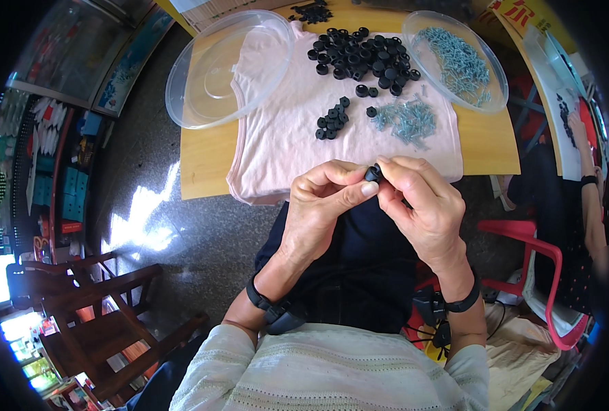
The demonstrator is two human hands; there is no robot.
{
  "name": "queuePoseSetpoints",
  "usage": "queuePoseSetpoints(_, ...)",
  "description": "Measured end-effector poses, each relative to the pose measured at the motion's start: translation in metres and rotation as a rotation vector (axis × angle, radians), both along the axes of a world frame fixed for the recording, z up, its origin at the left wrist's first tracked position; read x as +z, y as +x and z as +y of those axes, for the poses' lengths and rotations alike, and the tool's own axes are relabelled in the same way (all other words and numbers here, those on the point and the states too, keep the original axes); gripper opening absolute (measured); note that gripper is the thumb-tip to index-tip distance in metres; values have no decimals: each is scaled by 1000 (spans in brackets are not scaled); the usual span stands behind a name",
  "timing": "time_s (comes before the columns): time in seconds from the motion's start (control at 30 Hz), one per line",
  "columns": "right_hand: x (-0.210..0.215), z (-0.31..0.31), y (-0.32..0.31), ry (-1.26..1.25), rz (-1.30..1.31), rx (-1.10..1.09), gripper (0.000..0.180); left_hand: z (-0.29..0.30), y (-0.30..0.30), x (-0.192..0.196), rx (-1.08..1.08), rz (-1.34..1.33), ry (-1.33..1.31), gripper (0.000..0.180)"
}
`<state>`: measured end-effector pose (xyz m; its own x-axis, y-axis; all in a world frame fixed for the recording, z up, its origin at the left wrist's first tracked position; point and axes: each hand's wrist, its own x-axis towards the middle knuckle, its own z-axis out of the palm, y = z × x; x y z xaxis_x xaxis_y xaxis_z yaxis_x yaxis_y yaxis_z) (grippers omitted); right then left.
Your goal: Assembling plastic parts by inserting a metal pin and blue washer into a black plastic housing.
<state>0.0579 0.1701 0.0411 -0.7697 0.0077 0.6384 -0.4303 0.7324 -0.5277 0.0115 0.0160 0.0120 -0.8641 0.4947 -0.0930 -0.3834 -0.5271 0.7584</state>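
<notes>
A small round black plastic part (pixel 373 173) is pinched between my two hands, just off the table's near edge. My left hand (pixel 326 198) grips it with thumb and index finger. From the other side, the fingertips of my right hand (pixel 421 202) close on the same part; any screw in it is hidden. Beyond my hands, a pink cloth (pixel 277 151) bears a large heap of black round parts (pixel 369 58), a smaller cluster of black parts (pixel 332 120) and a loose pile of silvery screws (pixel 407 122).
A clear plastic lid (pixel 181 89) lies at the table's left. At right, a clear tub (pixel 499 89) holds many screws. A red chair (pixel 557 274) stands right, where another person's arm (pixel 592 185) reaches over a second table. A dark wooden chair (pixel 92 335) stands lower left.
</notes>
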Motion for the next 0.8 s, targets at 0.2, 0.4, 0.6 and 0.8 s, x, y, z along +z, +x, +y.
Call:
queuePoseSetpoints(0.2, 5, 0, 0, 39, -6, 3, 37, 1, 2, 0, -12, -23, 50, 13)
queuePoseSetpoints(0.4, -3, 2, 1, 46, 58, 83, 36, 0, 2, 1, -35, 9, 21, 13)
queuePoseSetpoints(0.6, 4, 0, -4, -244, -104, 16, 34, 3, -5, 8, -42, 33, 4, 21)
queuePoseSetpoints(0.8, 35, 29, -36, -132, -110, -94, 24, -3, -19, 18, 141, 298, -251, 21)
